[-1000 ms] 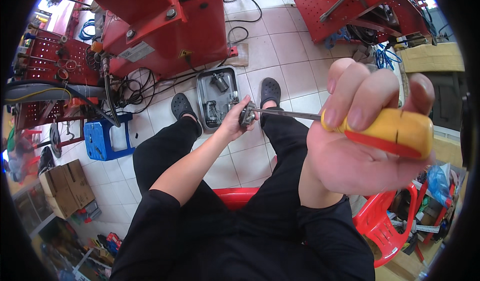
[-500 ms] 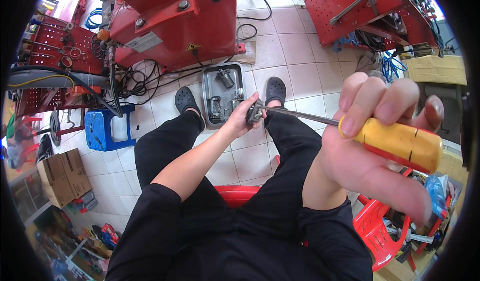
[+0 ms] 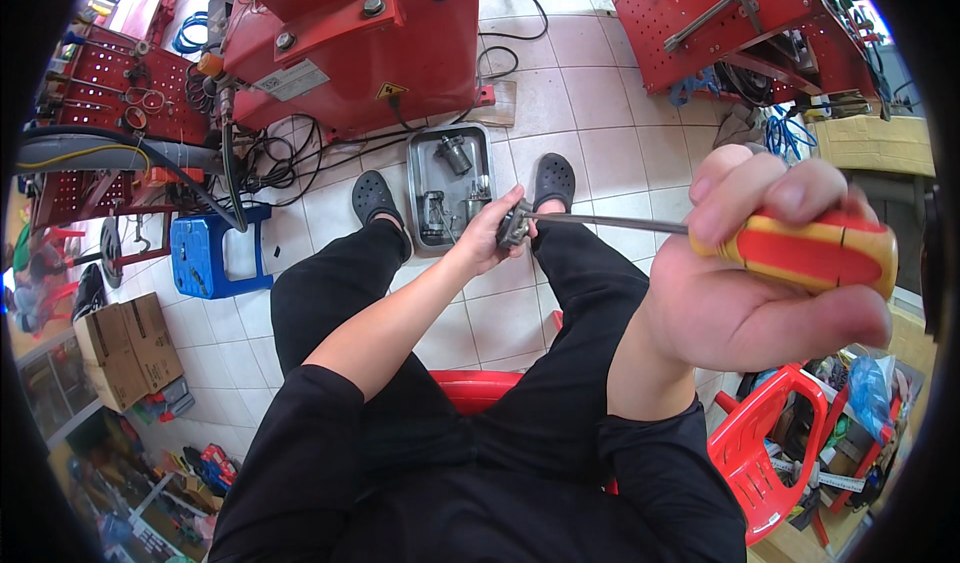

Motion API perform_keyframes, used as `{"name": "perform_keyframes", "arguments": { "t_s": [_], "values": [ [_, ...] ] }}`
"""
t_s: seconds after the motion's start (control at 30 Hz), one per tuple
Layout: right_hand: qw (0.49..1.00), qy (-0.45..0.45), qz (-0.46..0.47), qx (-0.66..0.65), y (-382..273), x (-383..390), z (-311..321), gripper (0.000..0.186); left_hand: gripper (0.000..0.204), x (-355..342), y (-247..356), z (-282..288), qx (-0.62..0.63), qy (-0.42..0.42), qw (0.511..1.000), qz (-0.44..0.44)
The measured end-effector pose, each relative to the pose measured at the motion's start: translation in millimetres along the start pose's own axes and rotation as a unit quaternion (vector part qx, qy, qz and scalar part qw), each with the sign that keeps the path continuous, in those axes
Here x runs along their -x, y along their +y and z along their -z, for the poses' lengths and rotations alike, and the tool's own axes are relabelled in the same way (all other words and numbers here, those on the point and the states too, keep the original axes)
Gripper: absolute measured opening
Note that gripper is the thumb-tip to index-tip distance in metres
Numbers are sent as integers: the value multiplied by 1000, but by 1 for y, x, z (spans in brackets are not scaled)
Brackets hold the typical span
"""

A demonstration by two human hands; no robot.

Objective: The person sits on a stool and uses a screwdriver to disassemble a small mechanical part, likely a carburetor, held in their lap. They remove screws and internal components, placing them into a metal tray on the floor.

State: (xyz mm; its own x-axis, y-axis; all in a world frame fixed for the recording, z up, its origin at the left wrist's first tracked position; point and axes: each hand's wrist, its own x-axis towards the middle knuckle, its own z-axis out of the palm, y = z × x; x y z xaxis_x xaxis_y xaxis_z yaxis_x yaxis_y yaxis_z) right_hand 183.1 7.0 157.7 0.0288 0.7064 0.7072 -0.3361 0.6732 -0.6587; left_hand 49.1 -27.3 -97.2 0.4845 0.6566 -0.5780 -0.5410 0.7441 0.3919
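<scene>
My left hand is closed around a small dark metal part, held above the floor between my knees. In my right hand, raised at the right, is a screwdriver with a yellow and red handle. My fingers and thumb wrap the handle, and its long steel shaft points left. The tip meets the metal part, though the exact contact spot is too small to make out. Just beyond my left hand, a grey metal tray on the floor holds several metal parts, among them a cylindrical one.
A large red machine stands ahead, with black cables on the tiles beside it. A blue step stool and cardboard boxes are at the left. A red perforated rack is far right; a red plastic chair is near right.
My right hand has turned the screwdriver handle, showing more of its red side. The fingers have curled in and the thumb has risen against the handle. My left hand stays nearly still.
</scene>
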Motion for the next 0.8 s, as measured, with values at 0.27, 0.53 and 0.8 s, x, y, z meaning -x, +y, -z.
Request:
{"name": "perform_keyframes", "arguments": {
  "t_s": [0.27,0.53,0.8],
  "values": [
    [993,-75,-29,-84,0,-4,4,65,43,1,1,-3,-5,10,1000,11],
    [998,-36,31,29,3,-1,-4,66,43,0,2,3,27,-4,999,18],
    [999,-28,4,-25,-11,-2,-3,62,43,-1,3,2,22,-27,999,9]
  ]
}}
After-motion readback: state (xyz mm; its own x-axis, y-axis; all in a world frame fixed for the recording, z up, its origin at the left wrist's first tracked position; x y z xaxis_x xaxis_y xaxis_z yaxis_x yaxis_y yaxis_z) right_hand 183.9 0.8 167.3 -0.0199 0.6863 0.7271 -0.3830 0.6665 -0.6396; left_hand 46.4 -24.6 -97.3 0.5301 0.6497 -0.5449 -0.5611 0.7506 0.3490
